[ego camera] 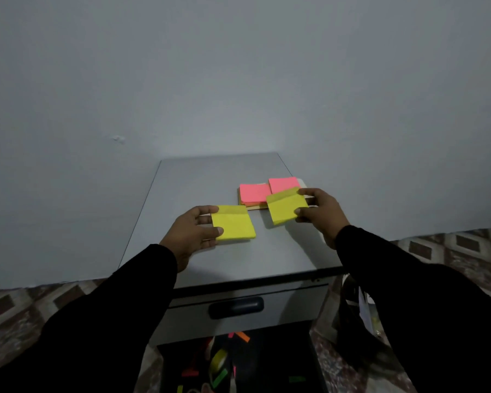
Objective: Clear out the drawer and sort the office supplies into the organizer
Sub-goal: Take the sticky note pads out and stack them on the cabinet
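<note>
Nearest the camera, an open lower drawer (238, 364) shows a dark interior with loose supplies: small neon strips of orange, pink, green and yellow paper and a roll of tape (218, 361). Above it sits a shut grey drawer front with a dark recessed handle (236, 307). To the right of the cabinet, on the patterned floor (451, 251), a dark bag-like object (355, 316) is partly seen; its contents are too dim to tell.

Two arms in black sleeves (105, 321) reach over the grey worktop (199, 182). The left hand (193, 234) pinches a yellow sticky-note pad (234, 222) at its left edge, thumb on top and fingers along the far side; this pad lies flat on the worktop. The right hand (321, 214) has a like grip on a second yellow pad (286, 205), thumb on its near right corner and fingers at the far edge; this pad is tilted and seems lifted a little off the surface, casting a shadow beneath.

Just behind the two yellow pads lie two pink sticky-note pads (255, 192) side by side, resting on what looks like a flat pale tray or board (255, 207), only its edge showing. The right-hand yellow pad overlaps the near edge of the pink pads. Beyond stands a plain pale wall (238, 66).
</note>
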